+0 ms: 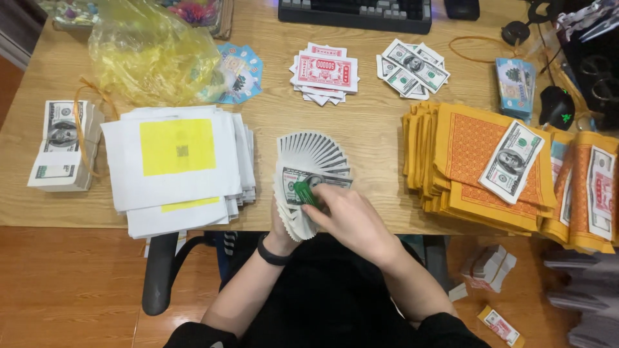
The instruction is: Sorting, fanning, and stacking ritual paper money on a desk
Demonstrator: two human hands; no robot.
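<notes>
My left hand [282, 227] holds a fanned stack of banknote-style paper bills [311, 161] from below, near the table's front edge. A black band sits on that wrist. My right hand [345, 216] rests on top of the fan, fingers closed on the uppermost bill, with a green fingertip cover [305, 193] pressing on it. The fan spreads up and to the right.
A white paper stack with yellow squares [174, 164] lies left, a banded bill bundle [63, 145] beyond it, a yellow plastic bag [151, 55] behind. Orange paper stacks [467, 161] with bills lie right. Red notes [325, 71], loose bills [412, 67] and a keyboard [354, 13] sit farther back.
</notes>
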